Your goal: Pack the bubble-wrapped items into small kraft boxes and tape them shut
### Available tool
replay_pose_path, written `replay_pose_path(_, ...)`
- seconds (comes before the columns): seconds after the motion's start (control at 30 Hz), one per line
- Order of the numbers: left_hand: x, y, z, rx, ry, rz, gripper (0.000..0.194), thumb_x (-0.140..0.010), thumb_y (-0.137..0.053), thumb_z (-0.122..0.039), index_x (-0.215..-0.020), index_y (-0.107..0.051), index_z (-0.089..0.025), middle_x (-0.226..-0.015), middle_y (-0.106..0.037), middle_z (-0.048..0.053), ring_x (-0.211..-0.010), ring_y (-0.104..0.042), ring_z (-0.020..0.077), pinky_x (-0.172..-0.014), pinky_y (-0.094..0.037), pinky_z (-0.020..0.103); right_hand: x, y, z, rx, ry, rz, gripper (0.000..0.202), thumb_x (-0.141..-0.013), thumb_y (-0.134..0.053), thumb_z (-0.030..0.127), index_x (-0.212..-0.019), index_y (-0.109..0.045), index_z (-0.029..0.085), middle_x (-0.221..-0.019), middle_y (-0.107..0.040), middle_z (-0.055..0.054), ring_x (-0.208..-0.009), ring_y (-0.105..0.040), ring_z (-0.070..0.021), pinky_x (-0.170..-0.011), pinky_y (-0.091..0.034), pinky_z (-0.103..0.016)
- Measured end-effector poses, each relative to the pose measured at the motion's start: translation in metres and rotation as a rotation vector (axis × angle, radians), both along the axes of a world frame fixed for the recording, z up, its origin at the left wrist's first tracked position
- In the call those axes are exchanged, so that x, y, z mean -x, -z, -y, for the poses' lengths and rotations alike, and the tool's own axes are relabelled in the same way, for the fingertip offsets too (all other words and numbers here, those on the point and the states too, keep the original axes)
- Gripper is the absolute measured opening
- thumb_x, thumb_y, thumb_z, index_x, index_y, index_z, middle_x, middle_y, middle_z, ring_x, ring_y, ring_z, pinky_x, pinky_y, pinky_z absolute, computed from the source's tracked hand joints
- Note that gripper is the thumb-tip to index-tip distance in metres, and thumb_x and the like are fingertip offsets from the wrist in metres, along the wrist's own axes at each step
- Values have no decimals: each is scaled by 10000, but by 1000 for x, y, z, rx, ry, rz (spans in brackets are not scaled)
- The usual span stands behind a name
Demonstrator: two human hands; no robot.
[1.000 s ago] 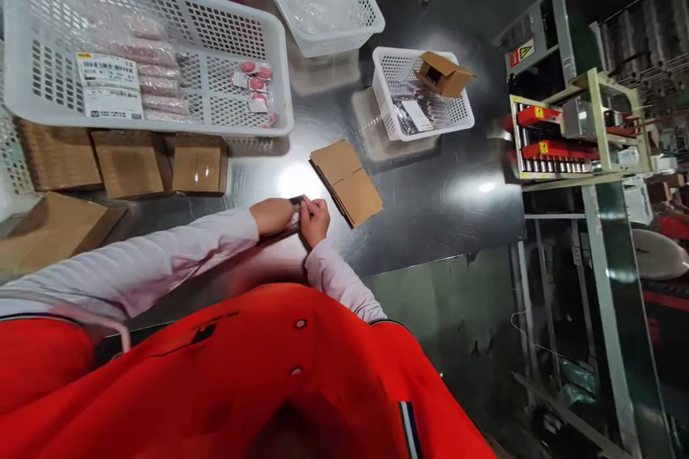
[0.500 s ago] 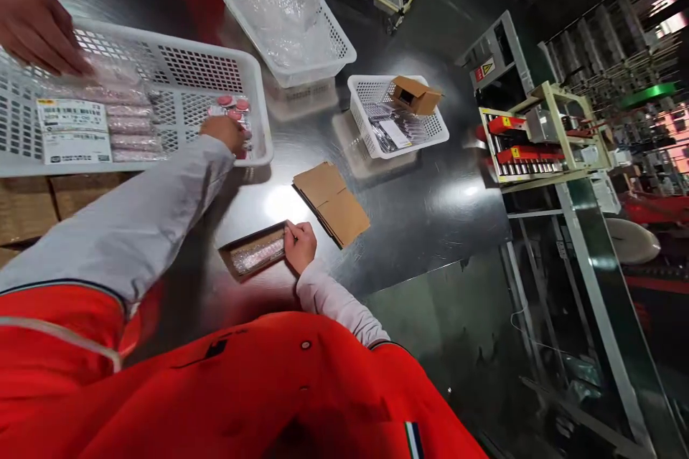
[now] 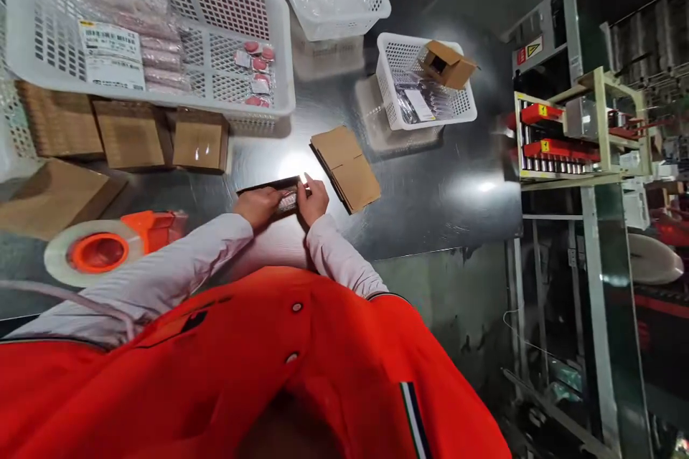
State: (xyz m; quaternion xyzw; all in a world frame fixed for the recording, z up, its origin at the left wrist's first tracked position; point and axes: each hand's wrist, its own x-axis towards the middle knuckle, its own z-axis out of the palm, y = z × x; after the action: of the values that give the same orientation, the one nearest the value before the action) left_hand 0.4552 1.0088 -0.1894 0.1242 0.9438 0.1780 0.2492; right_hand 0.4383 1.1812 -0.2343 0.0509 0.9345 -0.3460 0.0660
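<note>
Garment (image 3: 231,366): bright red, loose and softly creased
Sleeves (image 3: 347,258): pale whitish grey, long, wrinkled, reaching to the wrists
Sleeve borders (image 3: 388,295): thin dark trim where red meets pale cloth
Fasteners (image 3: 296,307): two small, round and pale, set apart down the front
Chest marking (image 3: 194,322): small dark block with a thin dark line
Striped band (image 3: 413,416): narrow, white and dark
Left hand (image 3: 258,206) and right hand (image 3: 313,201): bare

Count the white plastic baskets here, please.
4: the large basket at left, the upper-middle basket, the small basket at right, and an edge basket, cut off at far left. Others may be hidden.
</note>
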Motion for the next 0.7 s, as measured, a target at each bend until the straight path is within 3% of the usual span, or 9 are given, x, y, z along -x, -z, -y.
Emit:
replay_pose_path(0.1, 15, 5, -7, 101, 25, 43, 473, -996, -505, -227, -1270, -836, -30, -1248, -803, 288, -1126, -794, 406, -956, -612, 458, -5, -5, 0, -25, -36, -19, 245, -1106, -663, 227, -1211, -865, 136, -1120, -781, -121, -1115, -725, -214, -1094, -557, -323)
replay_pose_path(0.17, 20, 2, -10, 115, 39, 44, 454, -980, -516, -192, -1235, -842, -5, -1245, -799, 307, -1171, -781, 435, -990, -602, 489, -6, -7, 1, -13, -196, 14, 194, -1082, -709, 213, -1117, -890, 152, -1102, -802, -112, -1119, -734, -214, -1100, -557, -320)
replay_pose_path(0.27, 14, -10, -8, 97, 63, 24, 422, -975, -516, -168, -1182, -865, -52, -1286, -793, 288, -1226, -760, 448, -1035, -581, 511, -1, -11, 3, 27, -496, 124, 137, -1036, -773, 184, -1029, -910, 193, -1065, -825, -82, -1083, -753, -208, -1053, -576, -306)
replay_pose_path(0.33, 2, -19, 1, 74, 79, 3, 433, -1006, -499, -198, -1224, -855, -84, -1358, -768, 271, -1253, -749, 426, -1070, -566, 497, 4, -13, 4, 19, -576, 180, 162, -1036, -761, 163, -1076, -915, 195, -1087, -837, -83, -1079, -761, -209, -1051, -580, -311)
replay_pose_path(0.43, -20, -27, 26, 104, -77, -87, 511, -1094, -418, -338, -1353, -786, -96, -1441, -718, 258, -1290, -718, 406, -1087, -556, 489, 12, -17, 6, -12, -606, 217, 309, -1039, -717, 113, -1287, -881, 201, -1206, -845, -92, -1166, -758, -214, -1130, -561, -332)
replay_pose_path(0.53, -32, -23, 44, 125, -276, 23, 656, -1049, -542, -599, -1336, -728, -40, -1321, -738, 264, -1182, -726, 388, -1005, -588, 457, 16, -21, 9, -55, -654, 240, 390, -1048, -682, 95, -1393, -838, 184, -1273, -835, -111, -1228, -744, -227, -1186, -537, -354)
replay_pose_path(0.6, -31, -15, 44, 28, -197, 140, 745, -920, -710, -698, -1255, -734, -33, -1283, -742, 261, -1176, -717, 372, -1027, -586, 426, 18, -25, 10, -81, -688, 248, 360, -1064, -653, 92, -1353, -856, 160, -1250, -835, -122, -1222, -740, -227, -1185, -532, -347)
replay_pose_path(0.7, -20, -3, 30, -72, -51, 154, 655, -806, -826, -633, -1151, -777, -78, -1332, -737, 268, -1285, -689, 401, -1121, -556, 417, 25, -34, 5, -40, -773, 253, 285, -1062, -702, 131, -1282, -878, 172, -1149, -839, -102, -1134, -745, -212, -1124, -553, -339)
